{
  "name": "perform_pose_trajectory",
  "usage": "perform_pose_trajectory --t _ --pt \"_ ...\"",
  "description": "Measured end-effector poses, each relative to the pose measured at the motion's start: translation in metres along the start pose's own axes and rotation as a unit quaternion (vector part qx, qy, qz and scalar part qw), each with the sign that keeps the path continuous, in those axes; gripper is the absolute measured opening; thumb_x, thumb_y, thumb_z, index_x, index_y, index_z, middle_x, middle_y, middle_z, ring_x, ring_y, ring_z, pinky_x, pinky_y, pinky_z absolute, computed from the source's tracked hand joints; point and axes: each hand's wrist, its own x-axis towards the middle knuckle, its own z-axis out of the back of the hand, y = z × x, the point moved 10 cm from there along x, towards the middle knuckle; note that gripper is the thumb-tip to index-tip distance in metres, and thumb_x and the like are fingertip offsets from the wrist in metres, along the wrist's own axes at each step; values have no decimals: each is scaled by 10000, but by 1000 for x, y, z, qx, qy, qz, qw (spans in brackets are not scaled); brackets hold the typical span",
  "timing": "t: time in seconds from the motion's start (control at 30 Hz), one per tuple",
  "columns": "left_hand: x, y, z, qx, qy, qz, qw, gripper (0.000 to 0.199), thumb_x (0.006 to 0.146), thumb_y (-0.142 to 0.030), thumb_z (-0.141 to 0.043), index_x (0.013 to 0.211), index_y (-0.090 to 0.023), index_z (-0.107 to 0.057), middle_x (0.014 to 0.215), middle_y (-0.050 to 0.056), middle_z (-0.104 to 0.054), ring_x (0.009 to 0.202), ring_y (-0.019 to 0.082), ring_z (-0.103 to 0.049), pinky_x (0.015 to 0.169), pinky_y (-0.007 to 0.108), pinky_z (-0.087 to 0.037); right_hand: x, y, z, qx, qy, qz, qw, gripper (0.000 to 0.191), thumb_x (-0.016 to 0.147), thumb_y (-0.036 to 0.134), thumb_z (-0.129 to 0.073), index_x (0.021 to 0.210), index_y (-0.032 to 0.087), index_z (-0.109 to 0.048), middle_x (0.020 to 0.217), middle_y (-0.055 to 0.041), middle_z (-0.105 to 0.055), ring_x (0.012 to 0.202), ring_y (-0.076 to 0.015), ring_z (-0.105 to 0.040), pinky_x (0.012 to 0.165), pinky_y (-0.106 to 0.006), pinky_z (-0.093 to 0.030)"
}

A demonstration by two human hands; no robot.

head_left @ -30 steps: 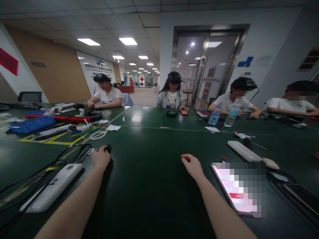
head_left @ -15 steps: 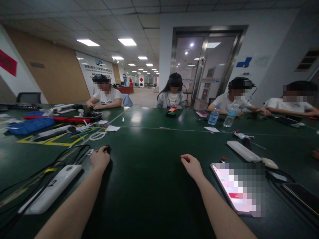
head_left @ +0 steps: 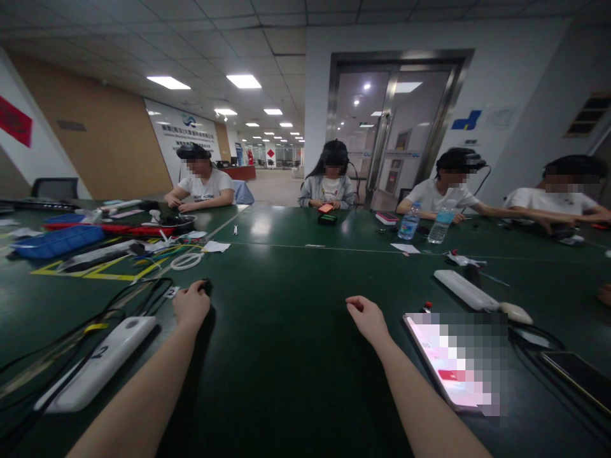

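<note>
My left hand [head_left: 191, 305] rests on the dark green table [head_left: 286, 369] with its fingers curled, and its fingertips are on a small black object [head_left: 206, 286], mostly hidden by them. My right hand [head_left: 367, 319] lies loosely curled a little farther right, holding nothing. Just right of it sits a smartphone [head_left: 453, 362] with a lit, blurred screen. A white power bank [head_left: 102, 362] marked 2 lies left of my left forearm, with black cables [head_left: 138, 299] running beside it.
Several seated people work along the far table edge. A blue tray [head_left: 60, 242], wires and a red tray [head_left: 128, 229] lie at the left. Water bottles [head_left: 442, 222] stand ahead right. A long white device [head_left: 465, 289] lies beyond the smartphone.
My hands stay in place while the view tilts slightly. A seated person across the table now holds up the orange phone that lay on the table earlier.
</note>
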Motion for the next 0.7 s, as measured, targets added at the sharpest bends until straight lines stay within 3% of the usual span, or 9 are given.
perform_pose_trajectory --t 0.57,0.7 --pt "-2 0 1 -7 13 15 1000 420 837 -255 -380 1194 -200 -594 1042 168 -587 992 294 -560 853 372 -426 0 0 1 -5 -6 1 1000 242 796 269 -527 999 212 -645 1001 -37 -666 943 -198 -616 822 -320 -480" --pt "-4 -2 4 -5 1 19 1000 453 841 -261 -387 1258 -143 -517 1103 198 -578 1056 304 -542 889 380 -403 1 1 0 -4 -5 2 1000 243 792 264 -530 999 212 -646 996 -34 -669 942 -197 -616 821 -320 -480"
